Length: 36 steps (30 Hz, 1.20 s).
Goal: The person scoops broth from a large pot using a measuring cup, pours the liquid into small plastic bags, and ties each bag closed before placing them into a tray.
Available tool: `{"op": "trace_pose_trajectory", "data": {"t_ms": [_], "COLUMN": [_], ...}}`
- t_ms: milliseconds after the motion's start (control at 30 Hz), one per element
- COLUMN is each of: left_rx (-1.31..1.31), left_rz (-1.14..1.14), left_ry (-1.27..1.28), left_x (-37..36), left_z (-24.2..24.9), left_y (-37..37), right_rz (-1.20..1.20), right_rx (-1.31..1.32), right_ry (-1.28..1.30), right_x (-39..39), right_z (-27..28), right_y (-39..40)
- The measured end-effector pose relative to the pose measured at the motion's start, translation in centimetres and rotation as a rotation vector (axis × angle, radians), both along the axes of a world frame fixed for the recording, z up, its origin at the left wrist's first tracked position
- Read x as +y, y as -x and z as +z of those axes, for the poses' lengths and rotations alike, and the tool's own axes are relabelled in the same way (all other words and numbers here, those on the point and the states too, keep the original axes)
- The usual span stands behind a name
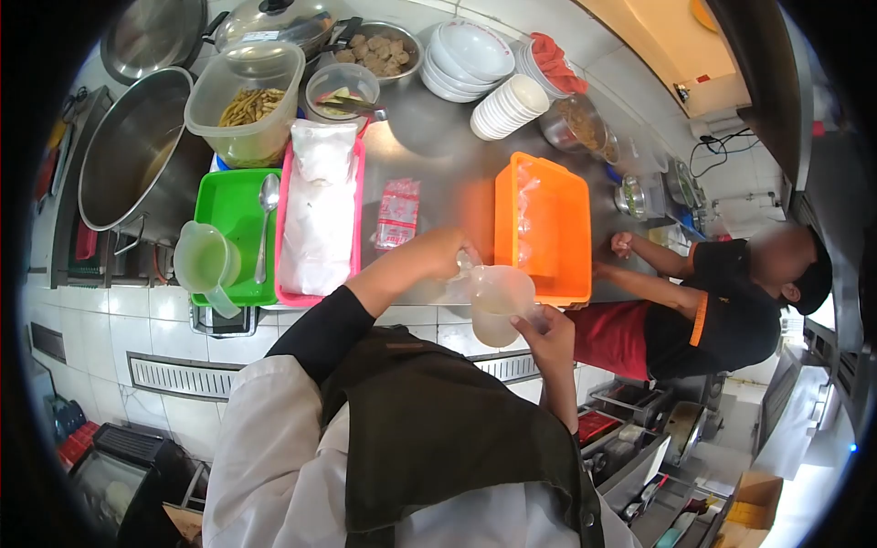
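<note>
A translucent plastic measuring jug (502, 306) is tilted in front of my apron, at the near edge of the steel counter. My left hand (446, 250) is closed at its upper left, around what looks like the jug's handle. With thumb and fingers, my right hand (548, 336) grips the jug's right side. Some pale liquid seems to be inside, though the cloudy plastic makes this hard to see. Just beyond the jug stands an orange bin (559, 233) with clear plastic bags (523, 215) along its left side. A red-and-white packet (397, 213) lies left of the bin.
A green tray (239, 196) holds a spoon (266, 219) and another jug (206, 258). Beside it, a pink tray (283, 283) carries white plastic bags (318, 215). A large pot (119, 164) stands far left; bowls (466, 59) are stacked behind. Another person (722, 292) works at right.
</note>
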<state>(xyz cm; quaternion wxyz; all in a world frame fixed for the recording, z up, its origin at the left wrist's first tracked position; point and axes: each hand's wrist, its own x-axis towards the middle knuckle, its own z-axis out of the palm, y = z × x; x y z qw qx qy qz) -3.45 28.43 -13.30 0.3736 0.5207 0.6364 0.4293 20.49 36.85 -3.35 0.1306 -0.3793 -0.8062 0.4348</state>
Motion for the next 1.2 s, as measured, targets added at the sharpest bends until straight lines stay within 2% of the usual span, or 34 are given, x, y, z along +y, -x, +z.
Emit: {"op": "trace_pose_trajectory", "data": {"t_ms": [167, 200, 267, 333, 400, 467, 533, 633, 767, 967, 1067, 1167, 1200], "left_rx": [-0.064, -0.054, 0.070, 0.077, -0.881, -0.985, -0.911, -0.655, -0.396, -0.277, -0.246, -0.198, -0.175], "left_rz": [0.010, 0.025, 0.027, 0.000, 0.058, 0.175, 0.218, 0.216, 0.199, 0.191, 0.170, 0.148, 0.136], "left_ry": [0.034, 0.067, -0.073, -0.020, -0.413, -0.637, -0.670, -0.499, -0.323, -0.266, -0.257, -0.268, -0.277], "left_x": [0.6, 0.7, 1.1, 0.6, 0.9, -0.1, -0.6, -0.6, -1.5, -1.9, -2.0, -1.7, -1.8], "left_z": [-1.0, -1.3, -3.2, -1.7, -1.0, -0.2, -0.5, -2.7, -5.1, -5.8, -5.7, -6.0, -6.2], "left_y": [0.7, 0.7, 0.5, 0.5, -0.7, -1.0, -0.7, -0.7, -1.9, -2.6, -2.8, -2.7, -2.6], "right_rz": [-0.050, -0.030, 0.052, 0.146, 0.242, 0.361, 0.483, 0.589, 0.727, 0.820, 0.784, 0.923, 0.926], "right_rx": [0.246, 0.282, 0.367, 0.444, 0.436, 0.390, 0.324, 0.257, 0.201, 0.229, 0.076, -0.130, -0.043], "right_ry": [0.178, 0.173, 0.202, 0.289, 0.333, 0.399, 0.537, 0.711, 0.790, 0.800, 0.744, 0.043, 0.042], "right_x": [-1.3, -1.4, -1.3, -2.9, -5.0, -6.6, -8.3, -11.7, -15.9, -20.1, -20.4, -19.0, -17.7], "right_z": [4.0, 4.9, 6.6, 9.0, 10.3, 10.2, 8.4, 3.3, -3.6, -10.7, -11.4, -10.7, -9.1], "right_y": [0.1, 0.1, 1.1, 4.1, 8.1, 12.2, 16.7, 23.6, 30.4, 35.3, 35.5, 34.7, 33.6]}}
